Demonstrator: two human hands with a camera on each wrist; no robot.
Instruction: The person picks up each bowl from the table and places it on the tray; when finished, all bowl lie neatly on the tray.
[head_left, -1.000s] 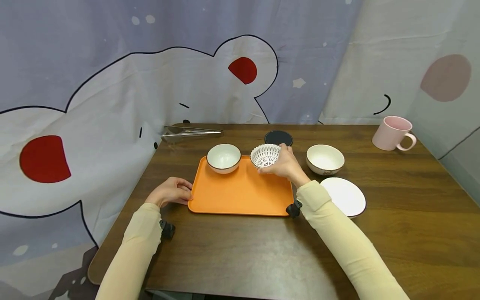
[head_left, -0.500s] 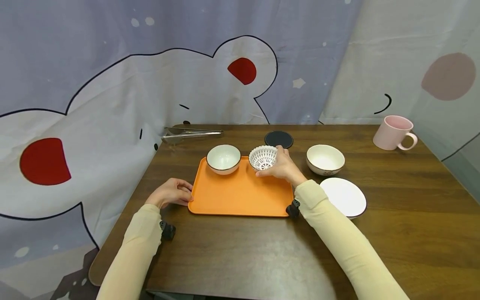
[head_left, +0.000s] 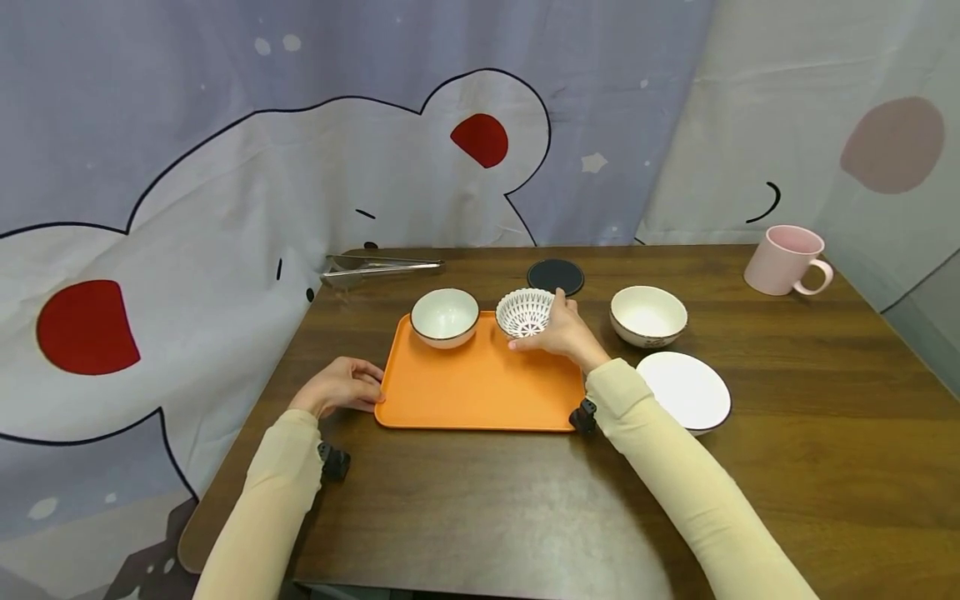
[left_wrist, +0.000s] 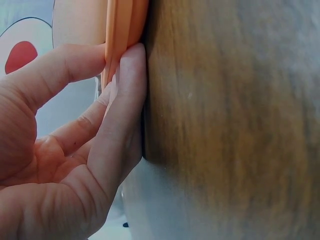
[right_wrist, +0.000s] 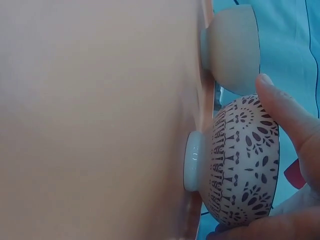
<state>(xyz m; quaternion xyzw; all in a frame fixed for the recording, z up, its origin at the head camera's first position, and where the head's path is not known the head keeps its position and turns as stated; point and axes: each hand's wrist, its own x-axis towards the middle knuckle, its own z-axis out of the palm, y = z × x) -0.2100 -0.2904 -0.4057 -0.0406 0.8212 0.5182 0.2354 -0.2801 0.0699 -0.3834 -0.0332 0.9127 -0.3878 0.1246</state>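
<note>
In the head view my left hand [head_left: 341,387] is at the left edge of an orange tray [head_left: 465,392]. The left wrist view shows it pinching the tray's rim [left_wrist: 120,37], with one finger under the edge at the tabletop. My right hand [head_left: 564,335] grips the right side of a small bowl [head_left: 523,313] at the tray's far right. Dark leaf and flower patterns cover this bowl's outside [right_wrist: 245,160] in the right wrist view. Its foot is at the tray's surface; whether it touches, I cannot tell. A plain bowl [head_left: 445,317] stands on the tray's far left corner.
Right of the tray are another bowl [head_left: 648,316] and a white plate-like dish [head_left: 684,390]. Behind it lie a black round coaster [head_left: 556,276] and metal tongs [head_left: 382,267]. A pink mug [head_left: 783,260] stands at the wooden table's [head_left: 480,517] back right.
The patterned bowl and my right hand have shifted slightly left. My left hand has stayed on the tray's edge. The view itself has moved a little.
</note>
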